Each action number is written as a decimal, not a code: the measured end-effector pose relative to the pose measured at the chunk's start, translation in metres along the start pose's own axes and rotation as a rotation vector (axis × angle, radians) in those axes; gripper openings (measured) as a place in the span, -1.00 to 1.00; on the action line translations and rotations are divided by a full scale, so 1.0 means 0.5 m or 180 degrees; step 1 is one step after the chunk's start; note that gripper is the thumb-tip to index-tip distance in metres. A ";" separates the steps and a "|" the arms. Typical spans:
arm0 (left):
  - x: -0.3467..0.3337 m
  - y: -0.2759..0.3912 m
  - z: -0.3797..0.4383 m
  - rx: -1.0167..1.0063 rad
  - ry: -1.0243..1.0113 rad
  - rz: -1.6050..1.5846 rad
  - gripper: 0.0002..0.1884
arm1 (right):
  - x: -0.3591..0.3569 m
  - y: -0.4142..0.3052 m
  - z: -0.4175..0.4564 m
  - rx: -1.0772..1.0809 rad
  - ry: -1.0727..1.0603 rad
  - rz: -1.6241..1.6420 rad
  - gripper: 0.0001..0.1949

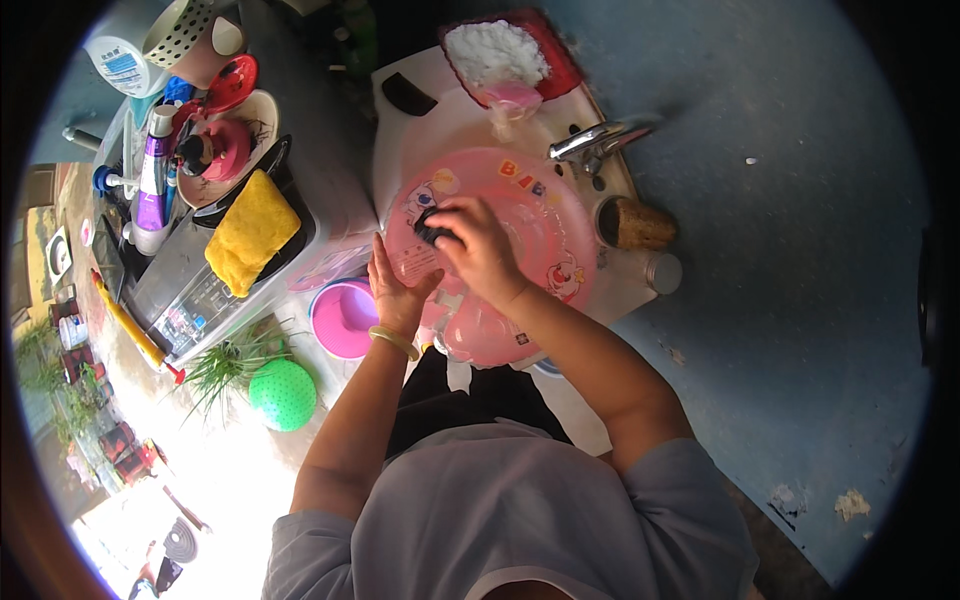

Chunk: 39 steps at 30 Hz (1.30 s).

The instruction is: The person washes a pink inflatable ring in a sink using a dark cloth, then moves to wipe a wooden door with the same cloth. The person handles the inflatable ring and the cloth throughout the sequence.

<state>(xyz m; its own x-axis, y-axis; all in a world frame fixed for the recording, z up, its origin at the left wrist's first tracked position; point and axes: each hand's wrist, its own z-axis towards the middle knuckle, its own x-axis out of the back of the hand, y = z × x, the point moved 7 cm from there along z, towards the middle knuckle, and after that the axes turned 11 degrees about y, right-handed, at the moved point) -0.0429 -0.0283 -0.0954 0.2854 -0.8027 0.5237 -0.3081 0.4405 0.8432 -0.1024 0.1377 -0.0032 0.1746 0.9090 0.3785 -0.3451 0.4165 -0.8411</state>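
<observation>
A pink inflatable baby neck ring (487,330) with cartoon prints lies over a white sink (412,135). My right hand (484,251) grips a small black cloth or scrubber (431,227) against the ring's upper left part; its exact kind is hard to tell. Along the ring's left edge rests my left hand (401,292), fingers spread, holding nothing that I can see. A yellowish bangle (394,343) circles my left wrist. Behind the ring, a chrome faucet (592,141) juts out from the right side of the sink.
A red tray (559,67) of white powder sits at the sink's back. A brown cup (645,223) and a lidded jar (663,273) stand at right. Left, a washing machine (202,315) bears a yellow cloth (253,232) and toiletries. Below are a pink basin (341,319) and green ball (283,395).
</observation>
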 end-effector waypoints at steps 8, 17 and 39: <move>-0.007 -0.021 0.002 -0.0398 0.0204 0.0472 0.16 | -0.083 -0.047 -0.019 0.1488 -0.0964 -0.0922 -0.66; -0.006 0.008 -0.004 -0.0508 0.0203 0.0640 0.09 | -0.027 0.081 0.091 0.0661 -0.0147 -0.1863 -0.62; 0.001 0.032 -0.018 -0.0395 0.0283 0.0554 -0.05 | -0.117 0.014 0.074 0.1606 -0.0265 -0.1753 -0.88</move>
<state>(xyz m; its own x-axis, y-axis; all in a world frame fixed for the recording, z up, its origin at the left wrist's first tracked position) -0.0393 -0.0180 -0.0806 0.3182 -0.6741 0.6666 -0.2473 0.6198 0.7448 -0.1493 0.0881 -0.0169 0.3807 0.5570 0.7381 -0.6123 0.7500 -0.2502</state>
